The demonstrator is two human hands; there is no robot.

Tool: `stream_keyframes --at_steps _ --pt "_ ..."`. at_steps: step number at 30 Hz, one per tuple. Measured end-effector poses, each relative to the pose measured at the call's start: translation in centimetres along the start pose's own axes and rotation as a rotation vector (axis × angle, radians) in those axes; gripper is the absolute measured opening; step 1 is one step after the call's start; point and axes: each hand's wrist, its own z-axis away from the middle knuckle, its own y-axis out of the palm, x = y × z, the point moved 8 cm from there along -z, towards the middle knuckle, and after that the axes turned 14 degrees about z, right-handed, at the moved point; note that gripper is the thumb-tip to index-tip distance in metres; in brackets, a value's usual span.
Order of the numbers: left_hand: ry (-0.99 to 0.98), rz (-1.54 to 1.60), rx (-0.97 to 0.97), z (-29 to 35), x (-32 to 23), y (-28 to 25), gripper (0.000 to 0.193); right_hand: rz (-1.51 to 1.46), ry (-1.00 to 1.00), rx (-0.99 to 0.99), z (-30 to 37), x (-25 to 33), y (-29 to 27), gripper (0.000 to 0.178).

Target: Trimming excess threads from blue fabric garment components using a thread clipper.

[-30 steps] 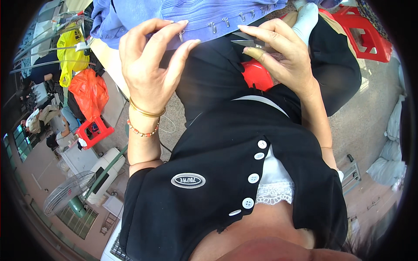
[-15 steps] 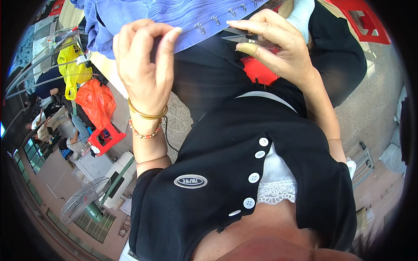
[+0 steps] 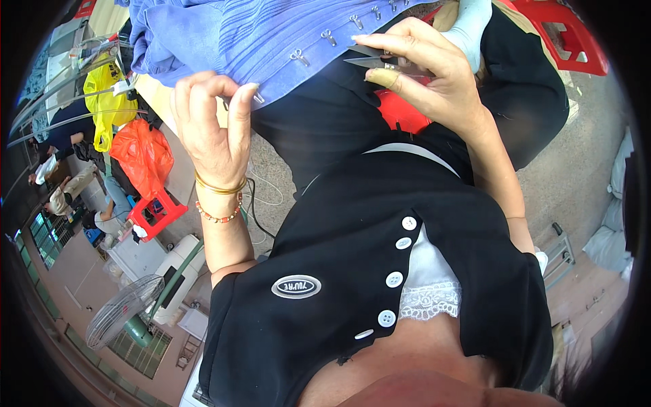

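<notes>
A blue-violet garment with gathered pleats drapes across the top of the view. Along its edge runs a row of small metal hooks. At the left end of that edge, the thumb and fingers of my left hand pinch the cloth, with the tip of a metal piece showing by the thumb. My right hand holds thread snips, their two pointed blades apart and aimed left, just below the hooked edge. The handles are mostly hidden in my palm. A yellowish covering wraps the right thumb.
Below the snips, a red object lies between my black-trousered legs. Red plastic stools stand at upper right and left. Yellow and orange bags hang at left, near a standing fan. Other people are farther off at left.
My left hand has moved left and slightly down along with the garment's edge, and the hooks have shifted the same way. My right hand and the snips have barely moved.
</notes>
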Motion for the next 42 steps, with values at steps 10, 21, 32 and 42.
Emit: stream_keyframes --at_steps 10,21,32,42 --pt "-0.039 0.132 -0.098 2.1 0.8 0.1 0.041 -0.047 0.056 0.027 0.5 -0.1 0.3 0.037" --pt "-0.130 0.331 0.094 2.4 3.7 -2.2 0.030 -0.056 0.116 0.076 1.6 -0.6 -0.3 0.039" --pt "-0.369 0.086 0.121 9.5 13.1 -5.4 0.017 -0.001 0.078 0.027 0.5 -0.6 -0.8 0.038" --pt "-0.444 0.118 0.285 8.2 12.4 -1.9 0.018 0.026 0.116 0.033 1.5 -1.4 -1.2 0.040"
